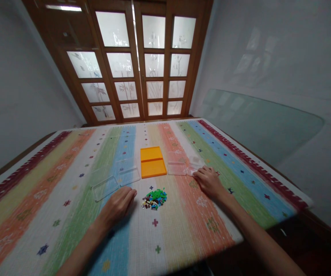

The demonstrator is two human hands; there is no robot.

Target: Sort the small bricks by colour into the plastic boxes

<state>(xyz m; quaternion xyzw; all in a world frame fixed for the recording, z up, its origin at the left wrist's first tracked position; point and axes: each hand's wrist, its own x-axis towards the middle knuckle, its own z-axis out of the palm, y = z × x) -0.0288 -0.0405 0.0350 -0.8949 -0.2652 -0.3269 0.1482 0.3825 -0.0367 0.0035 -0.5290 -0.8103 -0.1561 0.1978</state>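
My left hand [122,202] rests low over the cloth with its fingers curled together; what they hold, if anything, is hidden. Beside it lies an open clear plastic box [105,188], and a second clear box [129,175] is just beyond. To its right sits a small heap of tiny building bricks [155,198], mostly green, with blue, brown and cream ones. On the right, the closed fingers of my right hand [208,181] are at the near edge of a clear plastic box [192,168]. Another clear box [177,168] adjoins it on the left.
An open orange plastic case [154,168] lies flat beyond the bricks, between the clear boxes. A striped cloth [76,226] covers the table. Wooden doors with glass panes [154,65] stand at the far end; a pale glass sheet [260,122] leans along the right wall.
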